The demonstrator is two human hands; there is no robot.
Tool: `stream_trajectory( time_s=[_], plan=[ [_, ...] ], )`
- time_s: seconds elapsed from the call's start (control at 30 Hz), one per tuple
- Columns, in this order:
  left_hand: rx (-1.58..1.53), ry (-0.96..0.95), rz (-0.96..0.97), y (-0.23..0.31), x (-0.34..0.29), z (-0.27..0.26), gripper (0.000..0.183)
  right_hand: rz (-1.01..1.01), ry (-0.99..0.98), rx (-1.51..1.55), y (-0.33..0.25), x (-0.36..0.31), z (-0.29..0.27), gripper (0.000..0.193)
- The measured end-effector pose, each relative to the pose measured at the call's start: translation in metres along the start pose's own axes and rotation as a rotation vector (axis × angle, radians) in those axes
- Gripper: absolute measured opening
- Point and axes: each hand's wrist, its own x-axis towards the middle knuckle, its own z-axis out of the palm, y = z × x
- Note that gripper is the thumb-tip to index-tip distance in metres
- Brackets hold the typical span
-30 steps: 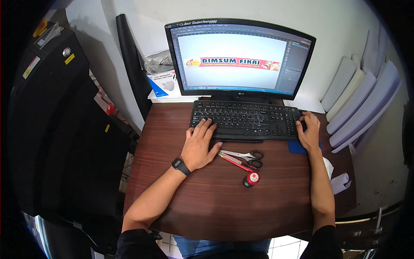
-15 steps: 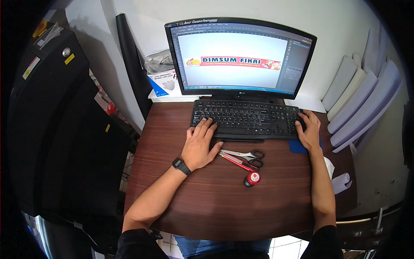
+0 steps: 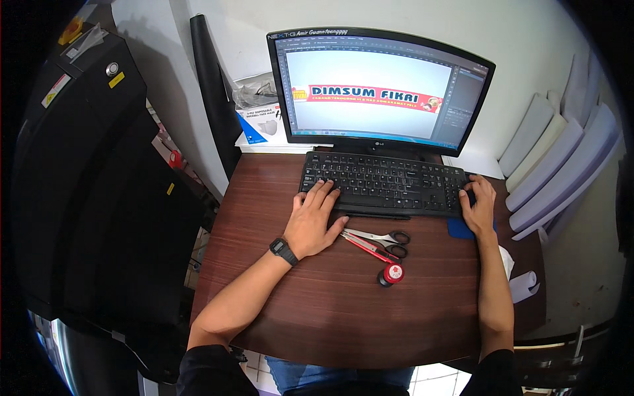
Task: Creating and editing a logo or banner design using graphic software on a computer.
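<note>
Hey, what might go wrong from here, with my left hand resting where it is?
Two risks, as far as I can judge. Your left hand might get nicked if it slides: the silver metal scissors with black handles and the slim red cutter knife lie right by its thumb. Its fingers also rest over the black rectangular keyboard, so a stray keypress seems possible.

I could pass left of the keyboard (image 3: 383,185); scissors (image 3: 383,238), red utility knife (image 3: 371,248) and red-topped cylinder (image 3: 391,274) obstruct its near side.
</note>
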Motion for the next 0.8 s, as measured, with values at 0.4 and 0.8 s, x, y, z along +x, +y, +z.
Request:
stream_trajectory(
  time_s=[0.4,0.8],
  plan=[
    [-0.022,0.023,-0.011,0.002,-0.001,0.001,0.062,0.047,0.083,-0.026,0.020,0.001,0.002,0.026],
    [-0.026,-0.012,0.045,-0.001,-0.001,-0.001,0.054,0.226,0.001,-0.035,0.049,-0.005,0.011,0.036]
  ],
)
